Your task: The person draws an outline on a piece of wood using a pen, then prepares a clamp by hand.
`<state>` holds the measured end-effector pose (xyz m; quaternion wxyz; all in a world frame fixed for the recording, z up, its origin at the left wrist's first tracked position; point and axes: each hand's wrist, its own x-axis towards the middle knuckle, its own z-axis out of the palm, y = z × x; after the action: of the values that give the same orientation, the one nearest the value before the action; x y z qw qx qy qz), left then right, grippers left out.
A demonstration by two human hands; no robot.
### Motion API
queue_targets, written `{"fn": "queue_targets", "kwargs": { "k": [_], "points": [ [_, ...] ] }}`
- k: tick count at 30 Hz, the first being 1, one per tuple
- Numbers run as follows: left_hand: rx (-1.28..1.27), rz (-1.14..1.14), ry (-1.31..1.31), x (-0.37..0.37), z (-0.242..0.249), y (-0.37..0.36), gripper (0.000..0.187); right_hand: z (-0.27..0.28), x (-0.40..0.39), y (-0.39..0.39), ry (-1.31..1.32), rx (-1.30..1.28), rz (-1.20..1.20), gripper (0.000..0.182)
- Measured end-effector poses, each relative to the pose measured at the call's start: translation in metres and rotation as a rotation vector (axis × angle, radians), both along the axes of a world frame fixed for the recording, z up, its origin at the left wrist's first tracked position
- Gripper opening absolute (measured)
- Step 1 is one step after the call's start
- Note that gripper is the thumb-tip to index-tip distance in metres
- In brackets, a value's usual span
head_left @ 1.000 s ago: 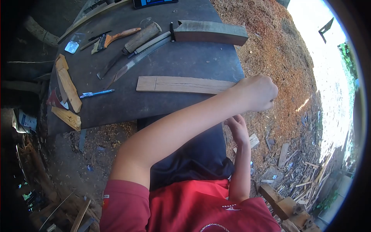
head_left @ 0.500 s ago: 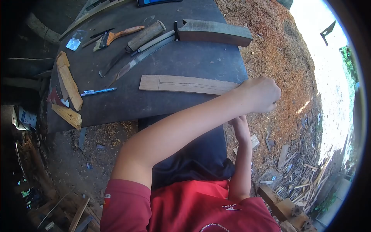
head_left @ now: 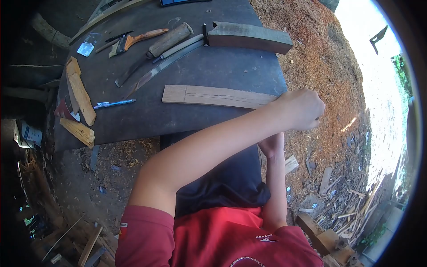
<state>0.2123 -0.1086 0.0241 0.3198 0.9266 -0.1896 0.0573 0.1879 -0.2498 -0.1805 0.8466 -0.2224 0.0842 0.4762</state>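
A thin wooden board (head_left: 213, 96) with dark lines drawn along it lies on the dark table. My left arm crosses in front of me, and my left hand (head_left: 304, 109) is closed in a fist at the board's right end, beyond the table edge. Whatever it grips is hidden. Below the left forearm is my right hand (head_left: 272, 144), its fingers covered by that forearm, so its hold cannot be seen.
On the dark table (head_left: 133, 124) are a pen (head_left: 114, 103), a brush (head_left: 144, 36), a wooden-handled chisel (head_left: 171, 39), a thick wood block (head_left: 249, 36) and wood offcuts (head_left: 80, 91). Sawdust (head_left: 329, 80) and scraps cover the ground at right.
My right hand has shifted slightly left, and its fingers have gone behind the left forearm. My left hand stays almost in the same place, still closed.
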Motion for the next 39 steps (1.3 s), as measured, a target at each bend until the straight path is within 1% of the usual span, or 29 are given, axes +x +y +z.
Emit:
{"fn": "queue_targets", "kwargs": {
  "k": [3, 6, 9, 12, 18, 21, 24, 27, 30, 33, 36, 37, 39],
  "points": [
    [-0.019, 0.008, -0.011, 0.0, -0.003, -0.001, 0.028, 0.023, -0.001, 0.011, -0.052, -0.112, -0.009, 0.054],
    [0.004, 0.006, -0.01, 0.001, -0.003, -0.001, 0.028, 0.015, 0.005, 0.011, -0.063, -0.144, -0.029, 0.061],
    [0.024, 0.006, -0.005, 0.001, -0.002, -0.001, 0.028, 0.008, 0.009, 0.009, -0.11, -0.199, -0.083, 0.06],
    [0.045, 0.016, -0.028, 0.0, -0.001, -0.001, 0.029, -0.002, 0.016, 0.003, -0.12, -0.243, -0.119, 0.054],
    [0.028, 0.012, -0.056, 0.001, -0.005, -0.001, 0.028, -0.01, 0.022, -0.007, -0.263, -0.29, -0.207, 0.056],
    [0.04, 0.015, -0.036, 0.0, -0.003, -0.001, 0.027, -0.013, 0.018, -0.016, -0.32, -0.385, -0.189, 0.056],
    [0.035, 0.02, -0.013, -0.001, -0.001, -0.001, 0.027, -0.012, 0.006, -0.025, -0.272, -0.408, -0.207, 0.048],
    [0.007, 0.016, -0.023, -0.001, -0.002, -0.001, 0.027, 0.001, -0.006, -0.029, -0.207, -0.366, -0.242, 0.029],
    [0.006, 0.014, -0.027, 0.0, -0.003, -0.001, 0.028, 0.017, -0.015, -0.033, -0.207, -0.291, -0.251, 0.018],
    [0.016, 0.022, -0.027, -0.002, -0.002, -0.001, 0.029, 0.023, -0.02, -0.036, -0.192, -0.326, -0.216, 0.021],
    [0.031, 0.016, -0.02, -0.002, 0.0, 0.001, 0.03, 0.027, -0.028, -0.029, -0.284, -0.454, -0.119, 0.023],
    [0.035, 0.01, -0.015, -0.002, 0.0, 0.001, 0.03, 0.026, -0.029, -0.03, -0.31, -0.405, -0.113, 0.023],
    [0.006, 0.014, -0.028, -0.002, 0.001, 0.001, 0.029, 0.023, -0.033, -0.027, -0.347, -0.416, -0.108, 0.021]
  ]
}}
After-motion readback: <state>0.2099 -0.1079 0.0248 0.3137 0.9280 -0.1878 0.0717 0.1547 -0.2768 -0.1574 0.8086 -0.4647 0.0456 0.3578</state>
